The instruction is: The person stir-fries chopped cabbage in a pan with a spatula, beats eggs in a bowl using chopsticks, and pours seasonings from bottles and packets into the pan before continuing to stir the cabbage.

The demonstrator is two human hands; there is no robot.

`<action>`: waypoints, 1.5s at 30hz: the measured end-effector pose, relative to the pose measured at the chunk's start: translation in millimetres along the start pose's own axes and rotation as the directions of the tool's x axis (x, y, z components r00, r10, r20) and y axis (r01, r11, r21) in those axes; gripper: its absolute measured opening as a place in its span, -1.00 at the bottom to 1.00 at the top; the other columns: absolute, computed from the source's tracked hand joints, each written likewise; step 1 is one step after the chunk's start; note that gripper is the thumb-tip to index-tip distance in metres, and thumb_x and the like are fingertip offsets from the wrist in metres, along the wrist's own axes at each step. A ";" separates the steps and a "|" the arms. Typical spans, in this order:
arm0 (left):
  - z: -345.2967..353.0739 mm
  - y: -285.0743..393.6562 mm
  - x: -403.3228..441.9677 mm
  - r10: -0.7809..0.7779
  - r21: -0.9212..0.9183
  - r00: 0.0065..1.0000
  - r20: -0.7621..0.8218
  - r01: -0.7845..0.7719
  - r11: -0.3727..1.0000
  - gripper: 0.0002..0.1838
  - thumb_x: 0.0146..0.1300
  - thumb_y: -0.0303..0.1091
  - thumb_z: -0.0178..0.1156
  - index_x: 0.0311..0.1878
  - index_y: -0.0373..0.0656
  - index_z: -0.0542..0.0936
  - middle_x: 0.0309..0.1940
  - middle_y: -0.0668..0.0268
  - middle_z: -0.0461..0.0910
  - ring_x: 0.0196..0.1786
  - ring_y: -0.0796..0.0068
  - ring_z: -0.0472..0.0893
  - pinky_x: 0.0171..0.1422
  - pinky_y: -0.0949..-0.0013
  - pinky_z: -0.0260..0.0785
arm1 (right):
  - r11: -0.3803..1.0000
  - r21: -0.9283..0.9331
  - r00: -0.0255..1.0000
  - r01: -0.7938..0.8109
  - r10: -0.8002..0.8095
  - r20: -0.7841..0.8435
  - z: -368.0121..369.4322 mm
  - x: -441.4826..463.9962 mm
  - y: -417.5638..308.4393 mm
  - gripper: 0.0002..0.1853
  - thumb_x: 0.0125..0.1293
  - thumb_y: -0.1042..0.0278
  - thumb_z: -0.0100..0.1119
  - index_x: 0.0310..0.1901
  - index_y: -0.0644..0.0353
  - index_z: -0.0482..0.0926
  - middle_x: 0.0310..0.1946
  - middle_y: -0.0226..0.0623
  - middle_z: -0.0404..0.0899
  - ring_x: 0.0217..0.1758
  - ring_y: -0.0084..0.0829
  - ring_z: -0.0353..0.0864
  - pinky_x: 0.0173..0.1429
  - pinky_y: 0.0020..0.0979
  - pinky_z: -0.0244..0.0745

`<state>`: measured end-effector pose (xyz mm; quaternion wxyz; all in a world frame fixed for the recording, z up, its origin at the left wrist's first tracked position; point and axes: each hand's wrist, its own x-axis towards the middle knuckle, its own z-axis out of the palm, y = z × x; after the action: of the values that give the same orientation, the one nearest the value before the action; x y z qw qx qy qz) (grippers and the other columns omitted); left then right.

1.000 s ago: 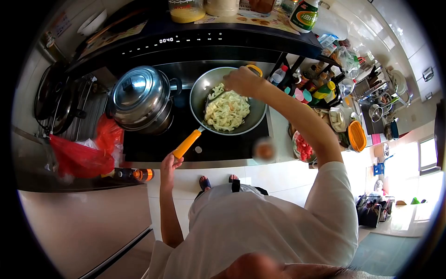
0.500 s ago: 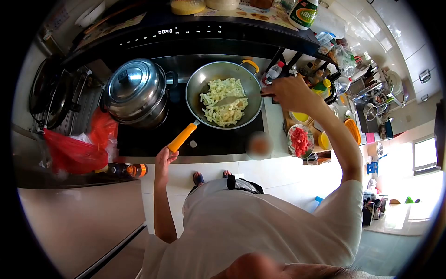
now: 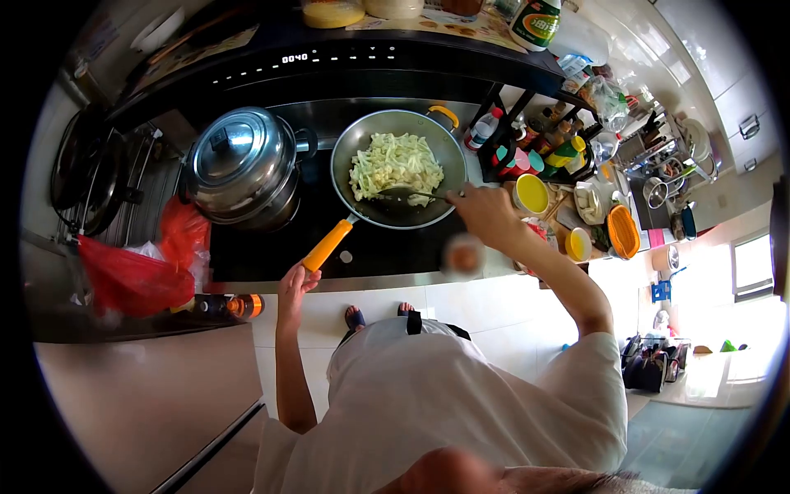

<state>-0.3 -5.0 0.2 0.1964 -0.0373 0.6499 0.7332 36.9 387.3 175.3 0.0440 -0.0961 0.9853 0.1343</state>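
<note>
Moving closer to you, your right hand (image 3: 487, 214) is closing its fingers around one spatula (image 3: 398, 193) in one pan's (image 3: 453, 156) many pale vegetable pieces (image 3: 395, 163); your left hand's (image 3: 294, 285) fingers are pinching one long handle's (image 3: 327, 244) end; one lidded pot (image 3: 239, 165) is standing alongside.

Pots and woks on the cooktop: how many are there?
2. The lidded steel pot stands on the left. The wok of pale chopped food is on the right, left hand at its handle. None looks hidden.
</note>
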 end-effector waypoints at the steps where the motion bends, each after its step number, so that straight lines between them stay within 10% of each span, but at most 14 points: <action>1: -4.7 -3.0 -0.6 -0.019 -0.002 0.999 0.030 0.019 1.000 -0.54 0.48 -0.05 -0.01 0.24 -0.20 0.50 -0.17 0.32 0.64 -0.05 0.54 0.62 0.09 0.43 0.42 | 1.000 -0.002 0.999 -0.021 0.020 -0.041 -22.7 -10.8 1.6 -0.58 0.17 0.45 0.13 0.12 0.00 0.56 -0.25 -0.21 0.55 -0.26 -0.18 0.67 -0.34 -0.21 0.52; 8: -5.1 -41.8 -19.9 -0.072 0.121 0.929 0.362 0.030 0.992 -0.42 0.27 -0.25 0.30 0.32 -0.20 0.41 -0.02 0.27 0.59 0.07 0.41 0.57 0.22 0.34 0.39 | 0.973 0.105 0.958 -0.205 0.221 -0.181 19.4 -2.8 8.8 -0.51 0.06 0.54 0.20 0.11 0.07 0.53 -0.20 -0.21 0.52 -0.26 -0.16 0.66 -0.31 -0.17 0.53; 10: 11.7 -45.6 -19.7 -0.281 0.792 0.938 0.203 0.012 0.611 -0.39 0.25 -0.29 0.31 0.33 -0.24 0.37 0.10 0.23 0.52 0.10 0.43 0.54 0.18 0.33 0.41 | 0.973 0.138 0.971 -0.186 0.203 -0.126 53.5 11.3 1.0 -0.48 0.03 0.57 0.21 0.11 0.09 0.52 -0.19 -0.21 0.51 -0.24 -0.16 0.65 -0.29 -0.17 0.55; 13: 23.6 -47.6 -22.8 0.030 0.904 0.922 0.387 -0.385 0.184 -0.51 0.30 -0.35 0.25 0.26 -0.26 0.43 0.08 0.21 0.56 0.12 0.39 0.56 0.20 0.31 0.41 | 0.963 0.158 0.964 -0.218 0.238 -0.120 50.9 8.0 -2.5 -0.45 0.04 0.60 0.19 0.14 0.02 0.50 -0.16 -0.22 0.50 -0.23 -0.13 0.65 -0.29 -0.13 0.55; 16: 60.4 8.3 -31.2 -0.011 0.388 0.843 0.538 -0.236 0.891 -0.60 0.32 -0.36 0.20 0.20 -0.24 0.49 0.02 0.18 0.58 0.13 0.32 0.58 0.20 0.26 0.43 | 0.943 0.220 0.950 -0.250 0.283 -0.133 25.7 -14.7 7.4 -0.44 0.07 0.59 0.16 0.17 -0.02 0.47 -0.16 -0.19 0.49 -0.25 -0.09 0.64 -0.30 -0.09 0.54; 19: 94.6 86.0 -62.7 0.209 -0.006 0.703 0.680 -0.279 0.960 -0.67 0.33 -0.32 0.19 0.08 -0.29 0.55 -0.03 0.12 0.60 0.11 0.24 0.60 0.18 0.20 0.44 | 0.891 0.288 0.907 -0.350 0.400 -0.134 36.0 -12.5 8.5 -0.45 0.12 0.58 0.13 0.20 -0.02 0.43 -0.19 -0.14 0.47 -0.26 -0.03 0.62 -0.29 -0.06 0.53; 23: 114.8 183.0 -101.5 0.539 -0.524 0.161 0.827 -0.130 0.842 -0.79 0.34 -0.48 0.13 -0.14 -0.45 0.65 -0.04 -0.01 0.59 0.08 0.00 0.58 0.12 0.13 0.49 | 0.776 0.450 0.862 -0.442 0.507 -0.029 114.4 14.1 6.4 -0.47 0.19 0.53 0.13 0.23 0.01 0.38 -0.13 -0.07 0.48 -0.21 0.10 0.60 -0.19 0.01 0.53; 25: 122.3 199.4 -117.2 0.608 -0.608 0.014 0.794 0.023 0.793 -0.67 0.36 -0.50 0.07 0.17 -0.32 0.53 0.13 0.02 0.48 0.18 -0.03 0.50 0.30 0.03 0.34 | 0.757 0.516 0.888 -0.401 0.459 0.017 128.8 18.6 1.5 -0.47 0.21 0.48 0.18 0.25 0.01 0.38 -0.07 -0.07 0.49 -0.16 0.13 0.60 -0.14 0.03 0.53; 36: 143.4 191.3 -139.7 0.671 -0.691 0.185 0.718 0.079 0.718 -0.77 0.18 -0.52 0.35 -0.16 -0.50 0.64 -0.02 -0.05 0.58 0.00 -0.09 0.62 0.07 0.04 0.53 | 0.811 0.463 0.916 -0.357 0.402 0.000 85.0 -60.8 -57.9 -0.47 0.15 0.60 0.12 0.21 0.08 0.46 -0.11 -0.13 0.43 -0.17 -0.02 0.56 -0.23 -0.06 0.51; 45: 149.4 161.1 -138.1 0.666 -0.660 0.054 0.744 0.220 0.719 -0.70 0.35 -0.52 0.10 0.11 -0.41 0.54 0.18 0.03 0.42 0.23 -0.12 0.47 0.26 -0.01 0.41 | 0.787 0.547 0.903 -0.286 0.412 -0.122 82.0 -99.9 -67.0 -0.46 0.19 0.60 0.04 0.26 0.16 0.39 -0.01 -0.12 0.43 -0.06 -0.08 0.56 -0.27 -0.13 0.58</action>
<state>102.5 93.9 217.0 0.4201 0.5112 0.0508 0.7481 153.0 364.1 90.6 -0.0744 0.0891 0.9831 -0.1413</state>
